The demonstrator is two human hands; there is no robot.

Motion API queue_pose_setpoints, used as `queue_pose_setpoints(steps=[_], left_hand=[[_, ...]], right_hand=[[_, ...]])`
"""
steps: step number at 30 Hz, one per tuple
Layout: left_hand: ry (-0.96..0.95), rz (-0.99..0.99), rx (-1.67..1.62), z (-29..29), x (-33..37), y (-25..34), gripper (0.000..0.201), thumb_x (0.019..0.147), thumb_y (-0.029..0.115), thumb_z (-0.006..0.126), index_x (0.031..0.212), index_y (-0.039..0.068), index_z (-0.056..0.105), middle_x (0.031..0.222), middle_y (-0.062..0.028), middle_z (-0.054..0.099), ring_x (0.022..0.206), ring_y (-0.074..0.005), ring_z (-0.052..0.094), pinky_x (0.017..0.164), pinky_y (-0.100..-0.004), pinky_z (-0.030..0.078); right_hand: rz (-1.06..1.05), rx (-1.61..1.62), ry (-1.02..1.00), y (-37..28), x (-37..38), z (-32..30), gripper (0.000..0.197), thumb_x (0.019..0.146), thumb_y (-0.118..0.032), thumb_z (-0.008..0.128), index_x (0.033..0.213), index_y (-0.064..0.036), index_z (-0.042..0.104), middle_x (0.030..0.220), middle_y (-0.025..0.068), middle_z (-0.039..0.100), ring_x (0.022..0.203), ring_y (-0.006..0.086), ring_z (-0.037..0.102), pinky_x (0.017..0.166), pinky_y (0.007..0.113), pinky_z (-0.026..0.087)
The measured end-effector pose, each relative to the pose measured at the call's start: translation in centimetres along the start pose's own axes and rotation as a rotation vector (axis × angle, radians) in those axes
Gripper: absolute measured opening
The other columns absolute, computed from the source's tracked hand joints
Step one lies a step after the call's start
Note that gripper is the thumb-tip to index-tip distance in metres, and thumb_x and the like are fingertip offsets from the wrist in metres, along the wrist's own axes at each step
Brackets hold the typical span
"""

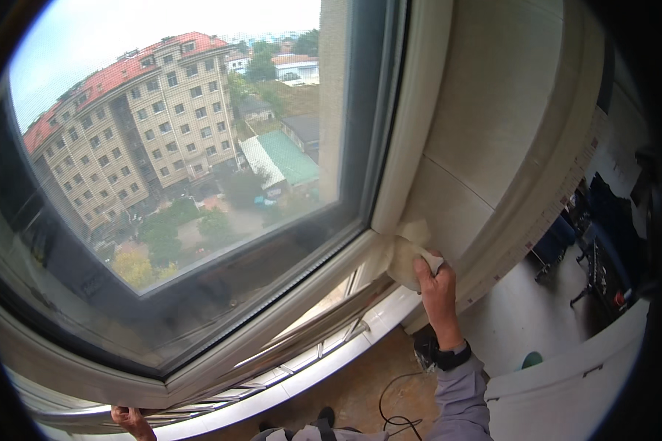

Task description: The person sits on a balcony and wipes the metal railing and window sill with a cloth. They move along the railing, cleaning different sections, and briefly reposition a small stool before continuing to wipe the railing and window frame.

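Observation:
My right hand [437,283] is closed on a pale beige cloth [403,263], its white corner poking out past the thumb. The cloth presses against the inner corner where the white window frame [379,220] meets the tiled wall. At the lower left, my left hand [131,420] shows only in part, its fingers curled round the metal rail [88,411] just under the frame's bottom corner. Behind the glass and its mesh screen stands a tan apartment block [154,117] with a red roof.
A curved white sill [294,378] with metal bars runs below the window. Beneath it, a black cable [390,419] lies on the brown floor. To the right are a tiled wall [493,132], dark chairs [559,242], a green round thing [532,359] and a white cabinet [566,389].

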State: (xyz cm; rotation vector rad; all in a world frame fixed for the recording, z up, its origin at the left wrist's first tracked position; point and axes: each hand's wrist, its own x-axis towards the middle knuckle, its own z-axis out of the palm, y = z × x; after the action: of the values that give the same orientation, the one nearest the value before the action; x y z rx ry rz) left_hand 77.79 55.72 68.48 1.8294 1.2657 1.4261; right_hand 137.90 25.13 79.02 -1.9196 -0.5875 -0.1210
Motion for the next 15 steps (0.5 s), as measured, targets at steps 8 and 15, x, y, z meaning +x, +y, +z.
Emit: queue_pose_setpoints(steps=[8,15], left_hand=[[-0.021,0.033,0.029,-1.0,1.5,-2.9,0.015,0.103,0.010,0.062,0.109,-0.004,0.062,0.097,-0.0046,0.065,0.089,-0.0126,0.057,0.084,-0.0279,0.048],[-0.014,0.062,0.104,-0.2,1.1,-1.2,0.013,0.103,0.010,0.061,0.105,-0.003,0.062,0.093,-0.0039,0.063,0.085,-0.0117,0.054,0.079,-0.0269,0.046]], right_hand=[[0.193,0.807,0.016,1.7,-2.3,1.9,0.031,0.098,-0.013,0.069,0.126,-0.0015,0.062,0.112,0.0047,0.067,0.100,0.0109,0.061,0.092,0.029,0.050],[-0.235,-0.097,0.288,0.0,-2.0,-0.3,0.035,0.088,-0.003,0.072,0.122,-0.0004,0.063,0.117,0.0110,0.068,0.103,0.0245,0.064,0.085,0.039,0.053]])
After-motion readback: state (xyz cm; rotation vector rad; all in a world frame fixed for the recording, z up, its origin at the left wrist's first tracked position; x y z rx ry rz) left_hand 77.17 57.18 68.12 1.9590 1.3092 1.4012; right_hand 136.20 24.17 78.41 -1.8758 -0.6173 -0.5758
